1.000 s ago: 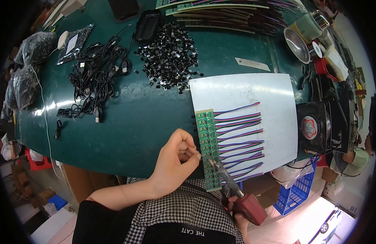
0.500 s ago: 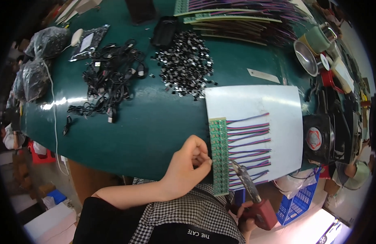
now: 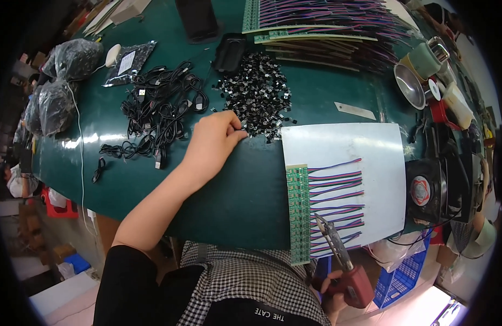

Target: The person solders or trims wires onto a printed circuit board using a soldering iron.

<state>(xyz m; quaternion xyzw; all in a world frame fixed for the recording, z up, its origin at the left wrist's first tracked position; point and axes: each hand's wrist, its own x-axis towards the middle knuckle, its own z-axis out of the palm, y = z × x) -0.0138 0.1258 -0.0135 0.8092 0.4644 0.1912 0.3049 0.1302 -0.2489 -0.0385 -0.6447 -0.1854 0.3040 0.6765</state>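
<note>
My left hand reaches over the green table to the near edge of a pile of small black-and-silver connectors. Its thumb and forefinger are pinched together at the loose pieces, and whatever lies between the tips is too small to make out. Low on the right, my right hand grips the red handle of a soldering iron. The iron's metal tip points up and left, over the wires beside a long green circuit board. Blue, red and dark wires run from the board's right side across a white sheet.
Black USB cables lie in a tangle to the left, near plastic-wrapped bundles. More wired boards are stacked at the back. A metal ruler-like strip, a steel bowl and a black fan are on the right.
My left hand has moved from beside the circuit board, up and left to the connector pile. The right hand still holds the soldering iron near the wires. The whole view has shifted slightly.
</note>
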